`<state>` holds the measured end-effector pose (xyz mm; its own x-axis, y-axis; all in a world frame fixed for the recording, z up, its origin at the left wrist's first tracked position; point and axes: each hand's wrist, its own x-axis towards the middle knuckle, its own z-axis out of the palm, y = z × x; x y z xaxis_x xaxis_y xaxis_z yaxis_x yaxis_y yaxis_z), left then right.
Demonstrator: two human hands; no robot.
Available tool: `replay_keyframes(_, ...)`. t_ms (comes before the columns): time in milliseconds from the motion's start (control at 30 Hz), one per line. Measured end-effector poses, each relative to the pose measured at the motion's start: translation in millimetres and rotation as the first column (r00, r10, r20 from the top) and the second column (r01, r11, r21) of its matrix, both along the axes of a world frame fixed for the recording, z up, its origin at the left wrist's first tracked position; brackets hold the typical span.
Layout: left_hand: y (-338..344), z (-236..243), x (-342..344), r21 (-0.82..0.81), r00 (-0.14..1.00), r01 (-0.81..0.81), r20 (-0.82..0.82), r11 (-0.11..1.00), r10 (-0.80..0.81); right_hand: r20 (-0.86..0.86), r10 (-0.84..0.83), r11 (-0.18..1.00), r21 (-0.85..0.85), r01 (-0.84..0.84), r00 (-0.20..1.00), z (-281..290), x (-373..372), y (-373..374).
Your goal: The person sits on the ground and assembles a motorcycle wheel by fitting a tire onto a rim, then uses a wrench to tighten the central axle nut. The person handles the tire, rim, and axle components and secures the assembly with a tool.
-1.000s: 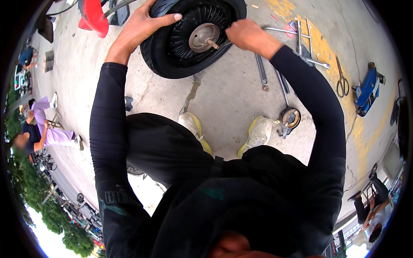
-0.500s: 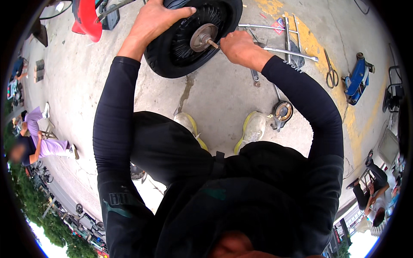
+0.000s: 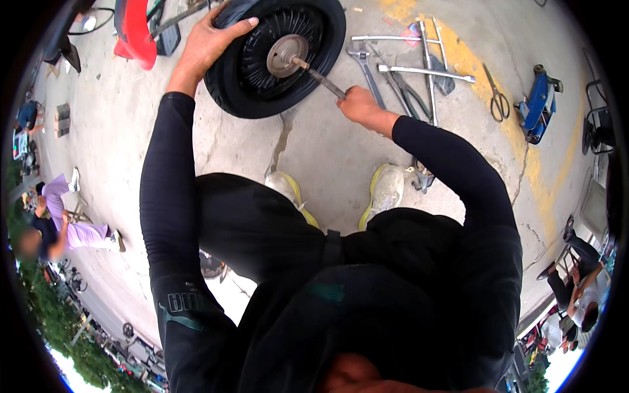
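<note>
Up front, left fingers [image 3: 237, 29] apparently clasp a ribbed black wheel [image 3: 275, 59] — right fingers [image 3: 354, 99] clench a rod [image 3: 323, 81].

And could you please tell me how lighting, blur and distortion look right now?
In the head view: soft daylight on the concrete floor; sky glaring white at lower left; a seated person's head at left blurred; the scene curving toward a dark fisheye rim; the wheel fairly sharp.
</note>
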<state>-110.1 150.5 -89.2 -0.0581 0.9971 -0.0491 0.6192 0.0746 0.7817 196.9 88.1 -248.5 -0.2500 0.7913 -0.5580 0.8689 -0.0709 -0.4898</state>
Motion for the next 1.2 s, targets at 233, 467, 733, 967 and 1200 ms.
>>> replay_keyframes(233,-5.8,6.0,22.6,-0.059,0.988,0.015,0.152,0.998,-0.006,0.017,0.051,0.994,-0.096,-0.05,0.999,38.7,17.8,7.9)
replay_keyframes(467,18.1,-0.2,29.9,-0.058,0.999,-0.03,0.044,0.998,0.033,-0.045,-0.11,0.993,0.024,0.111,0.993,14.8,27.1,-36.1)
replay_keyframes(733,42.7,-36.7,16.8,-0.112,0.993,-0.117,-0.011,0.987,0.116,-0.072,-0.007,0.97,0.242,0.024,0.997,-103.8,86.8,-101.2)
replay_keyframes(967,17.8,-11.1,4.8,-0.205,0.965,0.02,0.261,0.979,0.035,0.14,0.512,0.855,0.005,-0.518,0.847,-47.6,63.0,-54.8)
replay_keyframes(1200,25.1,-23.8,19.3,-0.266,0.967,-0.165,0.146,0.95,0.209,0.201,0.648,0.758,-0.259,-0.598,0.735,-54.2,38.2,-23.8)
